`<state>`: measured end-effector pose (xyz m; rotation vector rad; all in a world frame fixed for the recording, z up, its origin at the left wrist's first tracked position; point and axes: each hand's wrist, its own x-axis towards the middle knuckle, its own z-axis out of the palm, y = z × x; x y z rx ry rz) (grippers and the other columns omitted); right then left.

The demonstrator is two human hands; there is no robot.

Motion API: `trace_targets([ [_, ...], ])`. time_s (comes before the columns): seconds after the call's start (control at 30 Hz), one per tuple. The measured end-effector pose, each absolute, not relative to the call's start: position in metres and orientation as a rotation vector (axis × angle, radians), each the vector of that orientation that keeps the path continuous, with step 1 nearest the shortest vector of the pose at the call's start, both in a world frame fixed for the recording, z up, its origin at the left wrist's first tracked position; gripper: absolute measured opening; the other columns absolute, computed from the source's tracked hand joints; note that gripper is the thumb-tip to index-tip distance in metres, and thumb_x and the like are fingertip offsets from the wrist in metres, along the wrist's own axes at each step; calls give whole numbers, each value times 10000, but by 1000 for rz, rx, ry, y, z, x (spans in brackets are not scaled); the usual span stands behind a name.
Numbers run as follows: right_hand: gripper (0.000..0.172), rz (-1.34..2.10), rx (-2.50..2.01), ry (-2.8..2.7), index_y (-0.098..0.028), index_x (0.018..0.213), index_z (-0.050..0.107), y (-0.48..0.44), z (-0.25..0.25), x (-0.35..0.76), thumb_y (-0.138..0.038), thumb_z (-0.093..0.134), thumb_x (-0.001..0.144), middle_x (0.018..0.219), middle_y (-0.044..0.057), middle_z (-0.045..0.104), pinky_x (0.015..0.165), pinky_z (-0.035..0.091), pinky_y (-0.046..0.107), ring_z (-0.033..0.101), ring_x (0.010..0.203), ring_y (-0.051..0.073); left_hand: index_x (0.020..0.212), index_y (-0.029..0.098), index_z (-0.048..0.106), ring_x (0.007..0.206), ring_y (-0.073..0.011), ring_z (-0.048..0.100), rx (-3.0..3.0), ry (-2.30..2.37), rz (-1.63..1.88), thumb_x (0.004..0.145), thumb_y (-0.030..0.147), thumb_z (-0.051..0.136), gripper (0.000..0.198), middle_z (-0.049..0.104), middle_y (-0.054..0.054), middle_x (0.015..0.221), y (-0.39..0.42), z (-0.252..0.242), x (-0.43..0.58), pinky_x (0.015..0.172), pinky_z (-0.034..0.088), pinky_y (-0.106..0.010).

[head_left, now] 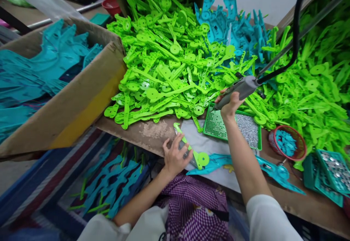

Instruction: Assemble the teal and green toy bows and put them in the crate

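Observation:
My left hand (pixel 177 155) rests with bent fingers on a lime-green plastic part (pixel 202 159), holding it at the table edge. This part is long, with a hook at its far end and a round disc near me; a greyish piece shows along its side. My right hand (pixel 230 107) is wrapped round a grey electric screwdriver (pixel 246 87) with a black cable. The screwdriver's lower end is over a green mesh basket (pixel 260 139), which holds small silver screws (pixel 248 127). A blue plastic part (pixel 216 163) lies beside the green disc and partly under my right forearm.
Behind my hands spreads a big heap of lime-green parts (pixel 164 73), with blue parts (pixel 240 33) at the back. A cardboard box (pixel 90 84) of blue pieces stands left. To the right are a red basket (pixel 302 148) and teal trays (pixel 322 186). Below left sits a blue crate (pixel 16 193).

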<state>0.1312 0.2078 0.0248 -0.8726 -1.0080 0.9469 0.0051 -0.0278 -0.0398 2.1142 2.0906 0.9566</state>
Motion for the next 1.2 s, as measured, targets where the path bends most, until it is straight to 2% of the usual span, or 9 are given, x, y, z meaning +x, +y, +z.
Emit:
trace_targets([
  [0.17, 471, 931, -856, -1024, -212, 691, 548, 205, 25, 132, -682, 540, 688, 586, -31, 548, 342, 387, 247, 496, 369, 91, 943, 228, 654, 1203, -283, 554, 2112, 2101, 965, 834, 315, 607, 148, 592, -130, 1288, -28, -38, 6, 1033, 251, -528],
  [0.33, 508, 917, -882, -1026, -210, 688, 547, 204, 25, 134, -716, 498, 687, 502, -54, 479, 346, 370, 244, 490, 365, 100, 946, 230, 653, 1197, -285, 557, 2113, 2110, 957, 834, 318, 605, 150, 595, -128, 1287, -27, -38, 7, 1030, 255, -531],
  [0.57, 468, 897, -840, -1023, -212, 694, 540, 205, 21, 132, -677, 499, 726, 572, -37, 515, 354, 383, 246, 493, 374, 91, 944, 232, 652, 1192, -284, 560, 2104, 2107, 971, 827, 314, 609, 149, 596, -126, 1287, -28, -39, 7, 1028, 252, -531],
  [0.7, 468, 948, -808, -1025, -198, 752, 593, 207, 25, 133, -660, 525, 732, 519, -53, 471, 347, 376, 246, 501, 373, 105, 953, 238, 640, 1198, -281, 556, 2090, 2116, 954, 826, 318, 610, 153, 597, -118, 1286, -28, -39, 7, 1035, 235, -525],
  [0.83, 550, 947, -775, -986, -218, 868, 609, 199, 49, 142, -730, 530, 682, 514, -75, 431, 334, 370, 239, 493, 366, 106, 1070, 239, 573, 1199, -273, 555, 2036, 2105, 958, 826, 333, 610, 265, 610, -105, 1276, -28, -37, 5, 1052, 213, -512],
  [0.93, 594, 1012, -688, -1002, -242, 843, 620, 168, 74, 145, -792, 514, 644, 494, -71, 438, 329, 377, 232, 483, 361, 105, 1203, 235, 475, 1189, -264, 561, 1974, 2099, 969, 826, 359, 620, 422, 612, -115, 1275, -28, -34, 3, 1038, 220, -494],
  [1.07, 627, 1273, -504, -1133, -223, 787, 642, 106, 82, 129, -819, 505, 650, 475, -32, 510, 326, 425, 259, 527, 374, 140, 1328, 217, 345, 1194, -269, 551, 1864, 2104, 906, 826, 469, 620, 626, 562, -158, 1327, -30, -33, 0, 988, 248, -471],
  [1.2, 659, 1619, -511, -1209, -202, 777, 627, 68, 64, 109, -820, 603, 552, 528, -6, 585, 327, 449, 279, 535, 366, 148, 1357, 244, 316, 1206, -268, 532, 1761, 2105, 802, 829, 530, 593, 661, 542, -141, 1351, -32, -33, -1, 984, 246, -463],
])
